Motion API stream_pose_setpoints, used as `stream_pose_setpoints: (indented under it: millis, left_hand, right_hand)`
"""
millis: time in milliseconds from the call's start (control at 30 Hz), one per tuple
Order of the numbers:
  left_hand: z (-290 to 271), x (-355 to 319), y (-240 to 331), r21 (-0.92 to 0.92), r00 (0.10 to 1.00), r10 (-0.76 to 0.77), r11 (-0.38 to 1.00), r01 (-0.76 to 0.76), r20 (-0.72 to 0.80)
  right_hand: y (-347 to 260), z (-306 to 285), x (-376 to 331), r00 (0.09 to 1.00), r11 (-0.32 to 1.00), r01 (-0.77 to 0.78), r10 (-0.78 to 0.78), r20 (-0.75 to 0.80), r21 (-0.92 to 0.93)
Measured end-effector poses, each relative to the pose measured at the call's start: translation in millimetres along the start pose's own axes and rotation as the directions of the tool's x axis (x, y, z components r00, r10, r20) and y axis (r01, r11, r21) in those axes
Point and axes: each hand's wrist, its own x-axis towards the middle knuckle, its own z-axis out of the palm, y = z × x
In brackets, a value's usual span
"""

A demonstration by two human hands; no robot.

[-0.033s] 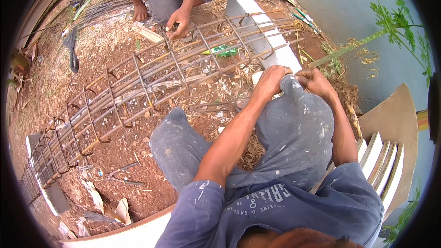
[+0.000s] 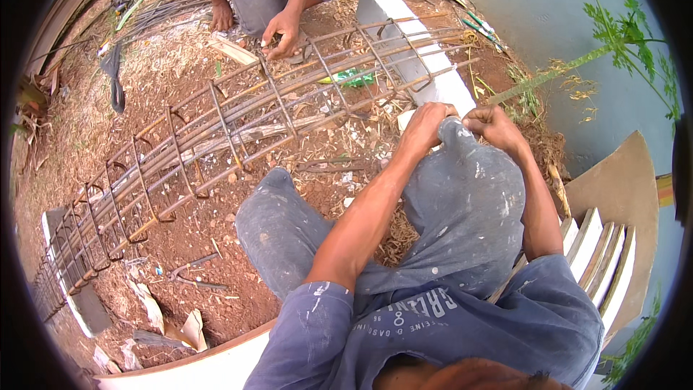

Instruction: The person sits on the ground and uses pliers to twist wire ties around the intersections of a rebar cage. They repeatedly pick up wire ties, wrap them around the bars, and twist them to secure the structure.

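My left hand (image 2: pixel 433 120) and my right hand (image 2: pixel 493 125) meet around the tip of my raised right knee, on the grey, paint-spotted trousers (image 2: pixel 465 195). Both have their fingers curled in. The knee hides the fingertips of my left hand, and what either hand pinches is too small or covered to make out. Just beyond them lies the white end of a block (image 2: pixel 451 87). A long cage of rusty steel bars with square stirrups (image 2: pixel 271 105) rests across this block and another block (image 2: pixel 83 296) at the far left.
Across the cage a co-worker squats, one hand (image 2: pixel 281 32) at a bar, the other on the ground. Pincers (image 2: pixel 196 273) lie on the soil left of my knees. White-edged boards (image 2: pixel 603 260) stand at my right, near a grey wall (image 2: pixel 527 29) and a leafy plant (image 2: pixel 613 40).
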Motion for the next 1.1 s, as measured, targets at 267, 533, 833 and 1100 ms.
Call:
stream_pose_setpoints:
  millis: [267, 533, 833, 1100]
  left_hand:
    - [11.6, 8.4, -52.0, -0.570, 0.927, -0.350, 0.738, 0.361, 0.134]
    - [16.6, 42.8, -74.6, 0.223, 0.819, -0.568, 0.790, 0.571, -0.084]
    - [31.2, 133.7, -111.5, -0.509, 0.801, -0.598, 0.697, 0.505, -0.024]
    - [75.3, 190.3, -138.9, -0.807, 0.570, -0.821, 0.349, 0.476, -0.020]
  right_hand:
    - [65.1, -4.6, 59.5, 0.995, 0.978, -0.029, 0.048, -0.089, 0.206]
    - [56.9, -10.9, 115.0, 0.988, 0.977, 0.118, -0.097, -0.121, 0.180]
    - [47.0, -112.2, 239.2, 0.907, 0.873, 0.227, -0.351, -0.233, -0.431]
    - [30.6, -78.7, 340.8, 0.636, 0.474, 0.663, -0.764, 0.104, -0.579]
